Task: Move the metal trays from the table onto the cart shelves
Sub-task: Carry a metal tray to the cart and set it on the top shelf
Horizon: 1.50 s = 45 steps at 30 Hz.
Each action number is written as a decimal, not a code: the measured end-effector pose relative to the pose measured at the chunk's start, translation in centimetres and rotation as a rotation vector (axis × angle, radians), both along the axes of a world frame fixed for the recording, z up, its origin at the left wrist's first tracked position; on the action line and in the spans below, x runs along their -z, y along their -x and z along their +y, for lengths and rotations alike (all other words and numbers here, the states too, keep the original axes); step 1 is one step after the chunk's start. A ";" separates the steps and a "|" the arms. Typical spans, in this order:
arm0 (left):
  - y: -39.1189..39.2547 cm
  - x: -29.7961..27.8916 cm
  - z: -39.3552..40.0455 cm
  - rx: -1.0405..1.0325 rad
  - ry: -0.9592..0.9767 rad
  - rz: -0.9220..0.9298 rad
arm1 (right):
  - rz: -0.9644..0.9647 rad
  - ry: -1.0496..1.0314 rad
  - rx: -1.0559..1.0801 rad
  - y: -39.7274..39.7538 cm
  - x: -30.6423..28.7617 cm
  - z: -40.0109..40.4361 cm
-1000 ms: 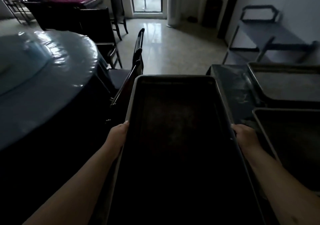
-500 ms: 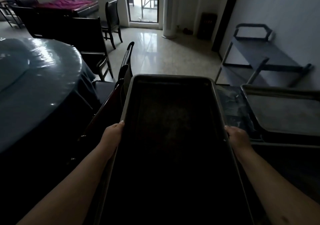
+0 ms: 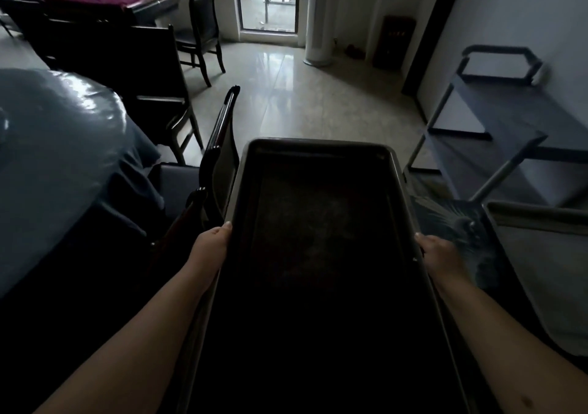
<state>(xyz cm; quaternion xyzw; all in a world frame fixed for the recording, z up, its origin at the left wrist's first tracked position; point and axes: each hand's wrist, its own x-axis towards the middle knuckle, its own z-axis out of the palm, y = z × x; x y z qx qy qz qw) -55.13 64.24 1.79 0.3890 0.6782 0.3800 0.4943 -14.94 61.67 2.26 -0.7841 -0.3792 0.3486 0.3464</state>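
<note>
Since the earlier frames the view has swung leftward and lifted: the cart [image 3: 496, 121] now shows more fully at upper right, and only one second tray [image 3: 547, 254] remains in view at the right edge, where two were visible before. Both hands keep the same grip points on the carried tray.

Carried metal tray [image 3: 318, 254]: long, rectangular, dark inside, pale rolled rim. It is held level and lengthwise in front of the person, clear of any surface, with its far short end pointing toward the floor [image 3: 286, 95] between the chairs and the cart.

Left hand [image 3: 211, 245]: closed on the left long rim, thumb on top of the rim, fingers [image 3: 227, 225] wrapped under the edge and mostly hidden.

Right hand [image 3: 437, 253]: closed on the right long rim at the matching position; its fingers are hidden beneath the tray.

Second tray: lies flat on the dark worktop [image 3: 451, 222] to the right of the carried tray, partly cut off by the frame.

Cart: stands against the right wall, well apart from the carried tray, with two flat shelves and a handle loop at its far end.

Left side: a round covered table [image 3: 57, 165] with dark chairs [image 3: 222, 146] beside it, one chair back just beside the tray's left rim
</note>
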 end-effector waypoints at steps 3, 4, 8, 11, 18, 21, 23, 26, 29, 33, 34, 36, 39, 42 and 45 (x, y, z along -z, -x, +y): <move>0.1 -0.8 8.7 0.015 -0.042 0.000 | 0.001 -0.010 0.020 0.1 0.2 7.6; 0.2 -1.3 11.4 0.024 -0.051 0.009 | -0.007 -0.006 0.029 0.2 0.1 9.9; 0.8 -3.0 20.7 0.102 -0.023 0.009 | -0.019 -0.004 0.078 0.3 -0.9 18.1; 0.6 -2.9 26.8 0.117 -0.009 0.033 | -0.028 0.018 0.106 0.1 -0.8 23.3; -2.3 -1.7 43.3 0.105 -0.013 0.048 | -0.059 0.034 0.067 -2.1 0.0 38.8; -3.6 -2.5 51.7 0.084 -0.059 0.084 | -0.051 0.004 0.053 -3.6 -0.2 47.5; -4.4 -3.3 56.7 0.052 -0.086 0.074 | -0.042 0.000 0.014 -4.6 -1.0 53.5; -5.4 -4.1 62.5 0.028 -0.081 0.087 | -0.051 -0.021 0.034 -6.0 -2.3 60.8; -6.6 -4.1 67.3 0.029 -0.078 0.105 | -0.117 -0.015 0.036 -7.3 -2.6 66.4; -8.7 -3.2 74.1 0.070 -0.051 0.110 | -0.263 0.016 -0.015 -9.2 -2.2 71.8; -9.4 -3.0 76.1 0.093 -0.035 0.085 | -0.318 0.011 -0.056 -9.8 -1.9 72.9; -11.0 -2.6 80.5 0.159 -0.015 0.074 | -0.396 0.020 -0.065 -11.3 -1.4 74.9; -14.8 -3.1 87.2 0.275 -0.011 0.077 | -0.381 0.080 0.132 -13.8 -2.3 76.7; -20.4 -3.7 92.7 0.453 -0.001 0.058 | -0.362 0.084 0.307 -16.3 -3.2 75.5; -28.2 -4.3 96.1 0.664 -0.023 0.068 | -0.356 0.125 0.500 -18.1 -4.2 71.2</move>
